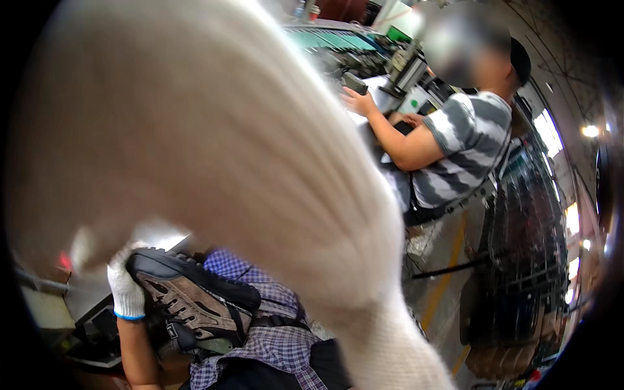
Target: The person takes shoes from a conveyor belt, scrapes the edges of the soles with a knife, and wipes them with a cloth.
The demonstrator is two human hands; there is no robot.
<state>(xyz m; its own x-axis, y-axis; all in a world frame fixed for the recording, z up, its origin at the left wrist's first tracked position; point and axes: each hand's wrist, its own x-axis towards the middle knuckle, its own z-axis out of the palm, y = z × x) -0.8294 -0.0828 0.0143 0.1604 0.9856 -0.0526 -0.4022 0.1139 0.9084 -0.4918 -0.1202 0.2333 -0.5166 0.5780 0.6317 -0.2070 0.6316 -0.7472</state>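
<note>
Filling most of the view, a cream knit-gloved right hand (214, 143) sits very close to the lens, blurred; its cuff runs to the lower edge. Cannot tell how far it is open or whether it holds anything. Little open room shows: only a narrow gap below and a strip to the right.

Left hand (125, 286), white knit glove with blue cuff band, lower left, closed over the heel of a shoe (192, 296). Shoe lies tilted, toe toward lower right, resting against the plaid shirt (273, 331). Brown suede upper with black trim, metal lace eyelets, thick black sole.

Grey worktop edge (45, 305) at far left, just beside the gloved wrist.

Upper right, well apart: a co-worker in a striped shirt (465, 149), seated, their hand (357, 101) on a dark object at a machine. Floor with yellow line (445, 286) between.
</note>
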